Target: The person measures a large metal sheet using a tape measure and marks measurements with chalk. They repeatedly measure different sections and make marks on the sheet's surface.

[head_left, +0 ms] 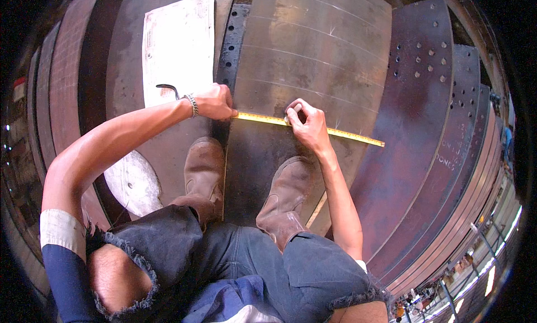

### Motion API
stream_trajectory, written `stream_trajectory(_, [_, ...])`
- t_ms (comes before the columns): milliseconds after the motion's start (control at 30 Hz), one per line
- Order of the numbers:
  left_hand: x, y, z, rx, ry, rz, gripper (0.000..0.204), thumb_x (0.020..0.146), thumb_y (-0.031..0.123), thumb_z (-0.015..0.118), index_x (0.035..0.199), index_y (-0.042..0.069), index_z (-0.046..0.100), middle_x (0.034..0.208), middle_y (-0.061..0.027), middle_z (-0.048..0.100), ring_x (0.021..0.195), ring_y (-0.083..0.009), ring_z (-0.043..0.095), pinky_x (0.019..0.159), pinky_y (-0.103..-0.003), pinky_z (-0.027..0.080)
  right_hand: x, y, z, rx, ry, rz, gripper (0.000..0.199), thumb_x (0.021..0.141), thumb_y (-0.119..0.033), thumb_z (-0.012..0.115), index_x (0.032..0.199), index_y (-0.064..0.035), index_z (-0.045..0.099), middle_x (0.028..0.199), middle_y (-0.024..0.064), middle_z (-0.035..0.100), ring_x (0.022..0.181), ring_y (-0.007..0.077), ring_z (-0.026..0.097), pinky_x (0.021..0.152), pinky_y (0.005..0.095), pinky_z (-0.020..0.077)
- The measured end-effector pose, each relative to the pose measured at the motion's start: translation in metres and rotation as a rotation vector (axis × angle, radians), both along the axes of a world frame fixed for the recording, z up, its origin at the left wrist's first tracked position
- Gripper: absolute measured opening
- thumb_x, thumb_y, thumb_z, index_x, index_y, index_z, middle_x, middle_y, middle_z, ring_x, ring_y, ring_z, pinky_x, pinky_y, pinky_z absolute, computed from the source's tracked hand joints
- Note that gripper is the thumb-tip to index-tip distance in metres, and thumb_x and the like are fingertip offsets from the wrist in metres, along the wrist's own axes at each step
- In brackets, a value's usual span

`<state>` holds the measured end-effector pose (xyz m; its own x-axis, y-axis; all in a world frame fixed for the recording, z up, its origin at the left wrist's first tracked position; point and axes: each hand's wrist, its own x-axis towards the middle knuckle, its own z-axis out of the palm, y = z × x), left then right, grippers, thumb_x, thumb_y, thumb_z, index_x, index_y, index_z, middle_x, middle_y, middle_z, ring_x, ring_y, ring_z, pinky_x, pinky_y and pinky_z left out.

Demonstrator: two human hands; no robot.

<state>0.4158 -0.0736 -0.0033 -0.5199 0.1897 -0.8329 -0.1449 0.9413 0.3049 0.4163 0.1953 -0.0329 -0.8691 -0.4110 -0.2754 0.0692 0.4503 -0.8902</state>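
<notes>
A yellow tape measure blade [352, 136] stretches across a steel plate [313, 48] scribed with several pale cross lines and small arrow-like marks. My left hand [215, 102] is closed on its left end, at the plate's left edge; whatever else lies in that fist is hidden. Over the middle of the tape, my right hand [307, 124] pinches a small pale piece of chalk [295, 108], its tip close to the tape's edge. The tape's free end reaches past the plate's right edge.
A white printed sheet [179, 48] lies on the plate to the left, with a thin dark curved piece [169, 88] on it. Drilled steel plates [419, 60] overlap at right. My boots [288, 188] stand nearby, beside a pale rounded plate [133, 183].
</notes>
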Motion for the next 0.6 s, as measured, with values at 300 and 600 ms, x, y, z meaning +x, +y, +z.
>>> stream_trajectory(300, [0.0004, -0.0011, -0.0038, 0.002, -0.031, -0.003, 0.041, 0.078, 0.046, 0.067, 0.095, 0.01, 0.074, 0.077, -0.0107, 0.071, 0.077, -0.0252, 0.069, 0.071, -0.038, 0.054, 0.0027, -0.0068, -0.0021, 0.012, 0.012, 0.041, 0.013, 0.087, -0.013, 0.061, 0.083, -0.001, 0.059, 0.062, 0.0094, 0.057, 0.053, 0.013, 0.05, 0.052, 0.0297, 0.0415])
stream_trajectory(600, [0.0003, -0.0004, -0.0016, -0.013, 0.002, -0.01, 0.041, 0.078, 0.047, 0.067, 0.095, 0.01, 0.074, 0.078, -0.0127, 0.071, 0.077, -0.0268, 0.069, 0.071, -0.039, 0.054, 0.0034, -0.0071, 0.001, -0.009, -0.021, 0.028, 0.013, 0.087, -0.013, 0.061, 0.084, -0.0006, 0.06, 0.064, 0.0111, 0.059, 0.054, 0.0148, 0.051, 0.053, 0.0307, 0.0423])
